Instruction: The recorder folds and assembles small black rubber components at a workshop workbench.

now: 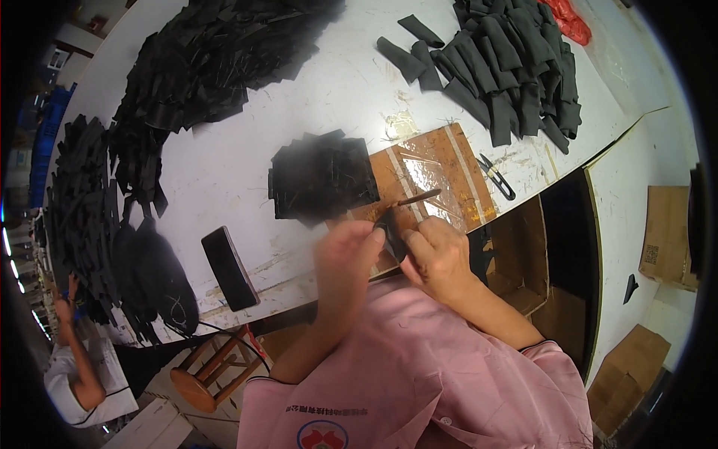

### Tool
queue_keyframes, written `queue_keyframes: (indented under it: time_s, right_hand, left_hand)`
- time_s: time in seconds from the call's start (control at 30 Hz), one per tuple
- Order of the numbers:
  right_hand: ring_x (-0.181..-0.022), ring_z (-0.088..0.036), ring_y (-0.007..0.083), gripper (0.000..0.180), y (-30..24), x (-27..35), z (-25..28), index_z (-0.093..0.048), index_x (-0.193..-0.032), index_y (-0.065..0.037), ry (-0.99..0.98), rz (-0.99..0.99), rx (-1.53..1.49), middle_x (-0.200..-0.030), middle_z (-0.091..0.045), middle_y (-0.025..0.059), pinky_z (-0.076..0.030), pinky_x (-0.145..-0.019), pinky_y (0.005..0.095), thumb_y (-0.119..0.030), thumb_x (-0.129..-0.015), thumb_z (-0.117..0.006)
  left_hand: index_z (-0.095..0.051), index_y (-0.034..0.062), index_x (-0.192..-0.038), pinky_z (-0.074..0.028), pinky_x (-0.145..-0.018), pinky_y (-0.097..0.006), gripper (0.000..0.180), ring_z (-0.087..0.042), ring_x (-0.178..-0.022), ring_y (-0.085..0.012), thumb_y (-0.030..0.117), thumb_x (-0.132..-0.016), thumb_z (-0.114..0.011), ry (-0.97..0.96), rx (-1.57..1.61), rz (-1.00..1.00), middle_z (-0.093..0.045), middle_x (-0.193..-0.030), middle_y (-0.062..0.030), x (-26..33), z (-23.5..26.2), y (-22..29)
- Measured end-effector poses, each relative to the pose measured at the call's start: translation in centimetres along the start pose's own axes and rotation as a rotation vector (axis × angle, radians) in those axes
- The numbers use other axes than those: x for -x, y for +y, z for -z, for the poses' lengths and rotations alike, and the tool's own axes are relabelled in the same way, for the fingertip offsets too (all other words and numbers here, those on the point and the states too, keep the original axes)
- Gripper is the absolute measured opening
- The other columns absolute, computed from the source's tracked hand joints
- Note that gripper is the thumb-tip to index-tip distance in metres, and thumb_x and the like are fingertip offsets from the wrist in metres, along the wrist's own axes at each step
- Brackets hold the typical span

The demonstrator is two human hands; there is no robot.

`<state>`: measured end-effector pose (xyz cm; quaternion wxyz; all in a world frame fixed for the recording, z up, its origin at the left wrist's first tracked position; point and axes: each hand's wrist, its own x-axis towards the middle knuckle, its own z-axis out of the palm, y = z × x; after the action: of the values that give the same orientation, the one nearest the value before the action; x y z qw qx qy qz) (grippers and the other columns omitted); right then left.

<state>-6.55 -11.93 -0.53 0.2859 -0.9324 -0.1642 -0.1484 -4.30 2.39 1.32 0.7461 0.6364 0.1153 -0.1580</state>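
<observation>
At the table's near edge, my left hand (348, 251) and my right hand (437, 253) are close together, fingers bent in around a small black piece of material (390, 236). My left thumb presses against one side of it; the right fingers curl at the other side. Just beyond the hands, a thin brown stick-like tool (419, 197) lies over a brown board (467, 179) with a glossy, wet-looking surface. Against the board's left side rests a stack of flat black pieces (321, 176), slightly blurred. Part of the held piece is hidden by my fingers.
Black thread snips (497, 178) lie right of the board. Rolled dark tubes (493, 67) pile at the far right, with black pieces (202, 60) heaped far left. A phone (229, 268) lies at left. Below are a wooden stool (196, 389) and cardboard box (523, 258). Another person (86, 374) sits far left.
</observation>
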Motion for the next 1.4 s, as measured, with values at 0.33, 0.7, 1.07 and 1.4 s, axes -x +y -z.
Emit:
queue_keyframes:
  time_s: [0.33,0.7,1.07,1.4]
  right_hand:
    - [-0.058,-0.055,0.0246,0.012,-0.9,-0.8,0.6,-0.058,-0.081,0.002,0.083,-0.110,-0.298,-0.070,-0.054,0.0111,-0.045,-0.051,0.0304,-0.001,-0.070,-0.061]
    - [-0.056,-0.045,0.0060,0.003,0.0,-0.7,0.1,-0.059,-0.079,-0.001,-0.053,-0.897,-1.395,-0.061,-0.048,-0.0025,-0.035,-0.048,0.0178,-0.001,-0.077,-0.057]
    - [-0.052,-0.038,0.0042,0.023,0.4,0.2,-1.2,-0.050,-0.074,-0.008,-0.037,-0.900,-1.638,-0.065,-0.048,-0.0025,-0.030,-0.046,0.0169,-0.028,-0.084,-0.054]
    - [-0.073,-0.048,0.0073,0.009,0.5,-0.3,1.6,-0.053,-0.078,-0.005,0.035,-0.705,-1.650,-0.094,-0.048,-0.0006,-0.041,-0.061,0.0205,-0.012,-0.082,-0.055]
  left_hand:
    - [-0.054,0.0002,-0.076,-0.033,-0.044,-0.016,0.004,-0.047,-0.050,-0.0022,-0.004,-0.077,-0.055,0.035,-0.645,-0.608,-0.054,-0.060,-0.0006,0.4,-0.5,-2.3]
    - [-0.048,0.0004,-0.082,-0.023,-0.037,-0.016,0.018,-0.030,-0.039,-0.0023,-0.010,-0.068,-0.047,-0.373,0.571,0.194,-0.054,-0.072,-0.0063,-0.8,0.0,0.4]
    - [-0.048,-0.0019,-0.089,-0.025,-0.033,-0.017,0.021,-0.039,-0.038,-0.0026,-0.012,-0.071,-0.046,0.026,0.014,-0.140,-0.058,-0.075,-0.0105,-1.1,-0.3,-1.6]
    - [-0.043,-0.0043,-0.110,-0.032,-0.042,-0.016,0.042,-0.043,-0.047,-0.0034,-0.011,-0.069,-0.051,-0.499,0.162,0.058,-0.053,-0.074,-0.0072,2.1,-1.7,3.3]
